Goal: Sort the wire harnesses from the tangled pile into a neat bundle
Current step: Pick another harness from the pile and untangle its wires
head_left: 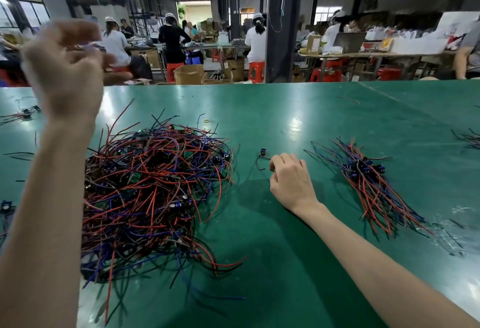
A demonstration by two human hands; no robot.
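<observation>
A green desk is seen from above, with a workshop of seated workers blurred in the background. A large tangled pile of red, blue, purple and black wire harnesses is spread over the left-centre of the desk, just beside the left forearm. Small green boards and blue connectors are caught among the wires.

The left hand is raised well above the desk, over the far left edge of the pile. Its fingers are curled, but the hand is badly blurred, so it cannot be told whether anything is gripped.

The right hand is rested on the desk between the pile and a sorted bundle. Its fingers are curled, and the end of a single harness is pinched between thumb and forefinger. The small blue connector of that harness and a loop of dark wire are laid on the desk just left of the fingertips, apart from the pile.

The sorted bundle is laid to the right of the hand, its wires roughly parallel and its blue connectors gathered near the middle.

A yellow rubber band is seen beyond the pile. A few loose wires are scattered at the far left, and more wires at the right edge.
</observation>
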